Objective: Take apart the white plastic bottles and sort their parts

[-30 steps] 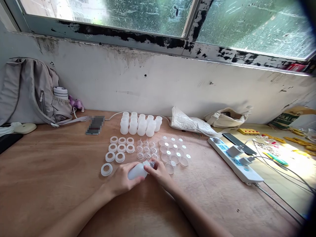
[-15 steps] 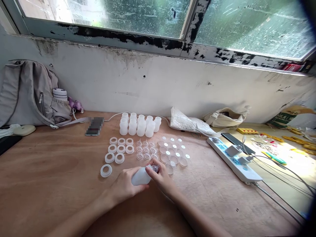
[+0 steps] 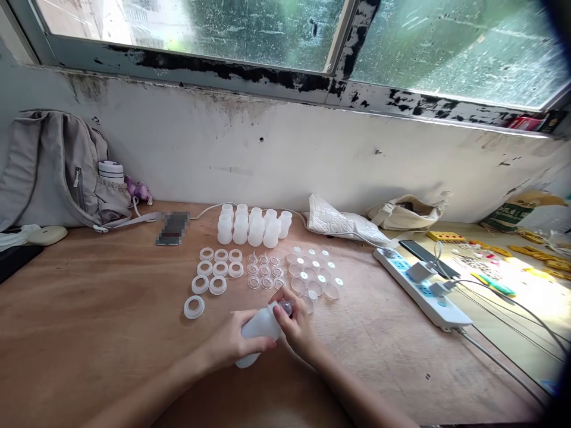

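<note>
A frosted white bottle lies tilted between my hands, its top toward the upper right. My left hand is wrapped round the bottle's body. The fingers of my right hand grip the clear nipple-like part at the bottle's top. Just beyond my hands are small clear rings in rows. White rings are laid out to their left, with one ring nearer the front. Clear round caps and small white discs lie to the right.
Several frosted bottles stand near the wall. A phone and grey backpack are at the left. A white padded packet, cream pouch and power strip with cables are at the right.
The bottle has shifted slightly right and toward me, and more of its lower end shows below my left hand. My right hand has moved slightly right, still at the bottle's top.
</note>
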{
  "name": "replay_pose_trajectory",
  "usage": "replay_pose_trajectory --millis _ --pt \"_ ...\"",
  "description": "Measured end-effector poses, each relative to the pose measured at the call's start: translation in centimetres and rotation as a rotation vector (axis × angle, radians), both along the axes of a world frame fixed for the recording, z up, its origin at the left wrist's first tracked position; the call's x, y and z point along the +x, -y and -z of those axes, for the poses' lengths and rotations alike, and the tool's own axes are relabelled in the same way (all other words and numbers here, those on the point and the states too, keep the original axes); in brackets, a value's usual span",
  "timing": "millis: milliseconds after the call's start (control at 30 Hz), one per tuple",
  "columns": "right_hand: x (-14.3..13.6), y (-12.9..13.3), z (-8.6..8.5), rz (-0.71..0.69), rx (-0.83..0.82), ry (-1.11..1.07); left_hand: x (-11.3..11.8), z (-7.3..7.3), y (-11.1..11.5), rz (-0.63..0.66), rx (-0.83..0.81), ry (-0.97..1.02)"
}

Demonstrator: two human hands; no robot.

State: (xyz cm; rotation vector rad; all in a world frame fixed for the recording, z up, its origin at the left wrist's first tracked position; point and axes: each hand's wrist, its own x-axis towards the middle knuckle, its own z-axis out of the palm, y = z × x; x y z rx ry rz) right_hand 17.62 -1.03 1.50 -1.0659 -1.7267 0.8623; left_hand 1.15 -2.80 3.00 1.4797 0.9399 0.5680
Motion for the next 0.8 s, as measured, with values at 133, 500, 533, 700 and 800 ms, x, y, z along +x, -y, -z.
replay_pose_trajectory --millis 133,500,533,700,800 --pt "-0.2 -0.3 -0.2 0.027 -0.002 0.038 0.5 -0.1 0.6 -0.076 0.327 -0.173" --pt "3.2 -2.2 -2.3 0.038 0.082 0.441 -2.2 3.2 -2.4 -0.296 1.024 -0.532" --pt "4.2 -2.4 -3.0 0.072 0.121 0.525 -2.3 3.0 -2.4 -0.292 1.026 -0.547" --pt "8.4 -3.1 -4.9 0.092 0.026 0.873 -2.2 2.6 -2.1 -0.234 0.99 -0.6" --pt "9.5 -3.2 -4.4 -0.033 -0.08 0.958 -2.3 2.8 -2.1 -0.218 0.991 -0.606"
